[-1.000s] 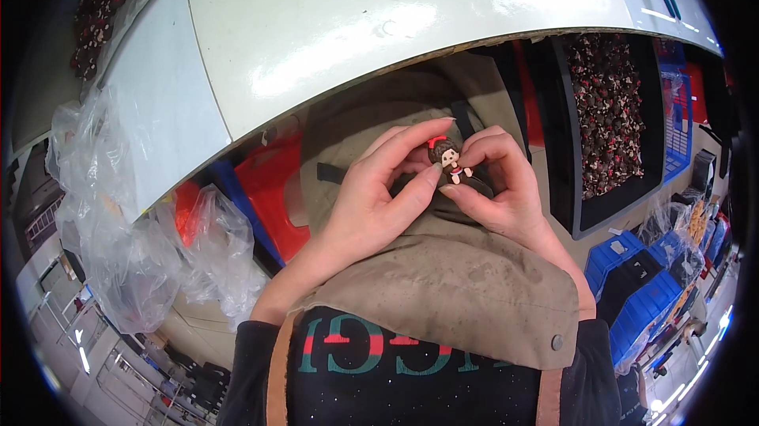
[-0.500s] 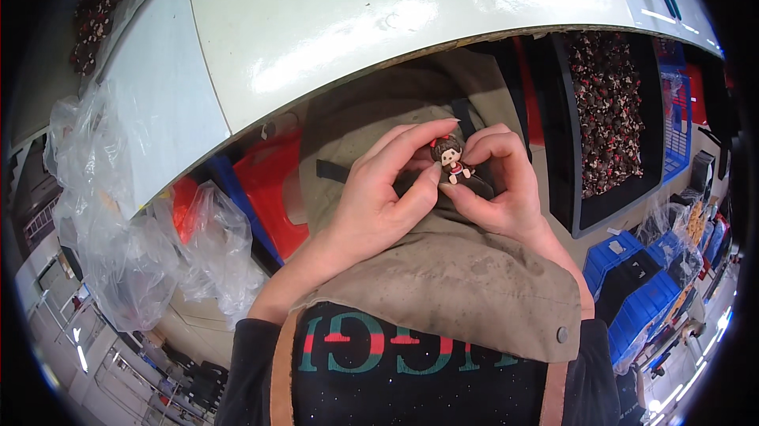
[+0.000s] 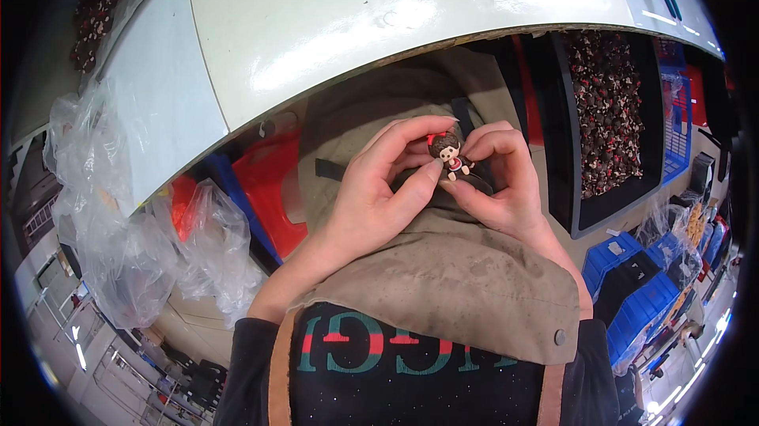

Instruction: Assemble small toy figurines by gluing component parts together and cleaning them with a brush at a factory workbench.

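Note:
A small doll figurine (image 3: pixel 448 154) with dark brown hair, a red bow and a red-and-white outfit is held upright above my lap. My left hand (image 3: pixel 387 181) grips its left side, the thumb at its body and the index finger curled over by its head. On the other side, my right hand (image 3: pixel 503 181) pinches it between thumb and fingers near its lower body. The brown apron (image 3: pixel 443 260) lies spread across my lap beneath both hands.
A white table (image 3: pixel 356 15) curves across in front of me. To the right stands a black bin (image 3: pixel 609 125) full of similar small figures, with blue crates (image 3: pixel 632 291) beyond it. Clear plastic bags (image 3: pixel 118 228) hang at the left by a red stool (image 3: pixel 273 196).
The figurine has turned and tilted slightly between my fingers, showing more of its red bow. Both hands stay in nearly the same place.

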The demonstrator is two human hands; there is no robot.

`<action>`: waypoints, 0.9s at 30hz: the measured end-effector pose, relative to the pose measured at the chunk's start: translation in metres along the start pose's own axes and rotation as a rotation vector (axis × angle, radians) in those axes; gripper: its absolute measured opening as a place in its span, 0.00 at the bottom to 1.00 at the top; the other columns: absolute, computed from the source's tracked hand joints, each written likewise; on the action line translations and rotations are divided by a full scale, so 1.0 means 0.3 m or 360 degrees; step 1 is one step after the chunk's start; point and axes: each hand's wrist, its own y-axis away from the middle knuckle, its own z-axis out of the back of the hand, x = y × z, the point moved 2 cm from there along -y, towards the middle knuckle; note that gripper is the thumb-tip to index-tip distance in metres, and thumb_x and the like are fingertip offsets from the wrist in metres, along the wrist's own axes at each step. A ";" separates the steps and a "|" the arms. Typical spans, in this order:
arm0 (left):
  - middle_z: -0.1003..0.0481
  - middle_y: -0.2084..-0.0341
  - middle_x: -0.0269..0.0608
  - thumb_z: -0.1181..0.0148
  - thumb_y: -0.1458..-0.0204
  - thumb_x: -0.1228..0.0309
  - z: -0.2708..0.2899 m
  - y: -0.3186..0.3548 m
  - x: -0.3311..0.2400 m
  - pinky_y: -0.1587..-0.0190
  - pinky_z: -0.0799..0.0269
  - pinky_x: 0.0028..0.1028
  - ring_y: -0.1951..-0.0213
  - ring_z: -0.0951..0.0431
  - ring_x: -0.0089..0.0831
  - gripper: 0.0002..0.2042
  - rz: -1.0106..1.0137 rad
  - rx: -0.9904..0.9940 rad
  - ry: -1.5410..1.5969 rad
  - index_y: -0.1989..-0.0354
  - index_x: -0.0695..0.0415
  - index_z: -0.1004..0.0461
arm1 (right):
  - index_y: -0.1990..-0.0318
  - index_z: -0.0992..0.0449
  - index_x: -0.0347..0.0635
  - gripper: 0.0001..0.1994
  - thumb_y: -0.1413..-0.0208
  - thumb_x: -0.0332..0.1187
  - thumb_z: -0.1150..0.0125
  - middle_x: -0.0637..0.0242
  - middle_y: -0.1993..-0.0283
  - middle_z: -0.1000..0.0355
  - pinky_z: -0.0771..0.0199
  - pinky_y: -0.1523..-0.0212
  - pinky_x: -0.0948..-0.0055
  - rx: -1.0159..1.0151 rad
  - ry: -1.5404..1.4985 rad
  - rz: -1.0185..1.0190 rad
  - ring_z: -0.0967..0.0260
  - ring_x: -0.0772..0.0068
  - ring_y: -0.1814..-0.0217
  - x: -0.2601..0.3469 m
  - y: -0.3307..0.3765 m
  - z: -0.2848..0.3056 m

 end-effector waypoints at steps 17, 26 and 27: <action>0.29 0.56 0.36 0.50 0.43 0.76 0.004 0.006 -0.013 0.50 0.34 0.20 0.53 0.29 0.21 0.16 0.0075 -0.0051 0.0317 0.46 0.62 0.36 | 0.56 0.40 0.39 0.22 0.57 0.20 0.35 0.63 0.58 0.39 0.37 0.54 0.75 0.0007 -0.0166 -0.0061 0.39 0.74 0.58 0.021 0.007 -0.017; 0.30 0.64 0.32 0.49 0.42 0.70 0.032 0.004 0.017 0.56 0.34 0.16 0.61 0.30 0.16 0.11 0.0258 -0.0092 0.0272 0.53 0.60 0.33 | 0.56 0.36 0.38 0.21 0.57 0.20 0.34 0.63 0.58 0.37 0.35 0.57 0.77 0.0090 -0.0001 0.0013 0.36 0.75 0.59 0.021 -0.004 -0.026; 0.30 0.64 0.32 0.49 0.41 0.68 0.034 0.003 0.019 0.57 0.34 0.17 0.62 0.30 0.16 0.11 0.0256 -0.0085 0.0238 0.53 0.60 0.33 | 0.55 0.37 0.37 0.21 0.57 0.20 0.34 0.63 0.58 0.37 0.35 0.57 0.77 0.0087 0.0017 0.0009 0.36 0.76 0.60 0.019 -0.004 -0.027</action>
